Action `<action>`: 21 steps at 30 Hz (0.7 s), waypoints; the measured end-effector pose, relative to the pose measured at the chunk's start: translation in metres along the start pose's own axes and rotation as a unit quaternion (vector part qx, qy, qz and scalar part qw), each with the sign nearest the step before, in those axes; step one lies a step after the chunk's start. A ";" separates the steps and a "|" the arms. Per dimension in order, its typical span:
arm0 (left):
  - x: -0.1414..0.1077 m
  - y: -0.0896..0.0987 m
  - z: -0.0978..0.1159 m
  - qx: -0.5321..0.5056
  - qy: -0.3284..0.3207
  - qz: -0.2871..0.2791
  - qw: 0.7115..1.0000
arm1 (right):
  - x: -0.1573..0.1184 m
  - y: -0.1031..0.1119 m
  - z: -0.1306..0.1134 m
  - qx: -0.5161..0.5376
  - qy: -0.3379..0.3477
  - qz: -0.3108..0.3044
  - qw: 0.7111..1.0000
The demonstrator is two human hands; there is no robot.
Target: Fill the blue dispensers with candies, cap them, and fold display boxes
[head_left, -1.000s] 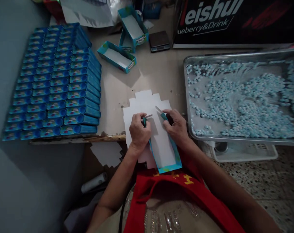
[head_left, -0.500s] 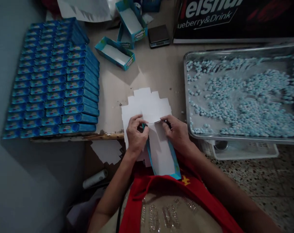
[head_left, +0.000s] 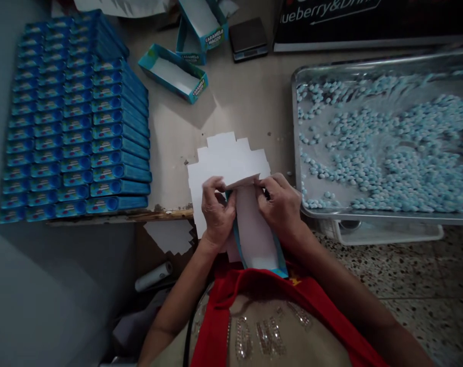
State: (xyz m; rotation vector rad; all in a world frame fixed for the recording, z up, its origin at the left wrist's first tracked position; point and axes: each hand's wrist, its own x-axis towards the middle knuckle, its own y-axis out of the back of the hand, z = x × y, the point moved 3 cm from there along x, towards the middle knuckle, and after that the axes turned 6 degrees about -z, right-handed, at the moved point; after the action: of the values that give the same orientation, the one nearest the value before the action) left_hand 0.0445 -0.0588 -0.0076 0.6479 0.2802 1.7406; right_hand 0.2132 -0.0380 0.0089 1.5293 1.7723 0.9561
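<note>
A long box with blue sides and a white inside (head_left: 257, 229) lies at the table's front edge, its near end against the red apron (head_left: 235, 285). My left hand (head_left: 218, 211) pinches the far left corner of this box. At the far right corner, the fingers of my right hand (head_left: 279, 201) are closed on the end flap, which stands raised between both hands. Under the box and beyond it is a flat white card sheet with stepped edges (head_left: 229, 155).
Stacked blue packs (head_left: 76, 122) stand at the left. Open blue boxes (head_left: 173, 74) and a small dark scale (head_left: 248, 38) are at the back. A metal tray (head_left: 297, 137) of light-blue candies fills the right, near a black carton (head_left: 407, 25).
The box's far end flap has come up between my hands and shows more of its surface. Both hands still hold the box. The view has shifted slightly.
</note>
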 end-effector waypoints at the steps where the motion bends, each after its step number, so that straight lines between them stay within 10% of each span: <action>1: 0.000 0.001 0.003 0.018 -0.005 -0.010 1.000 | 0.000 -0.001 0.002 0.011 -0.014 0.007 1.000; 6: 0.003 0.011 0.019 0.086 -0.054 -0.043 0.994 | 0.004 0.000 0.005 0.067 -0.033 -0.009 0.997; 16: 0.022 0.020 0.010 -0.006 0.100 -0.218 0.971 | 0.032 0.043 0.013 0.148 0.131 -0.261 0.945; 21: 0.049 0.016 0.014 0.135 0.022 -0.323 0.936 | 0.065 0.036 -0.006 -0.017 0.133 -0.323 0.937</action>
State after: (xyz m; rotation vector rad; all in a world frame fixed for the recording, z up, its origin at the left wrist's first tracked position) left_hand 0.0321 -0.0190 0.0254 0.6215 0.6916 1.0901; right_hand 0.2181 0.0283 0.0427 0.7118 2.2244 0.8626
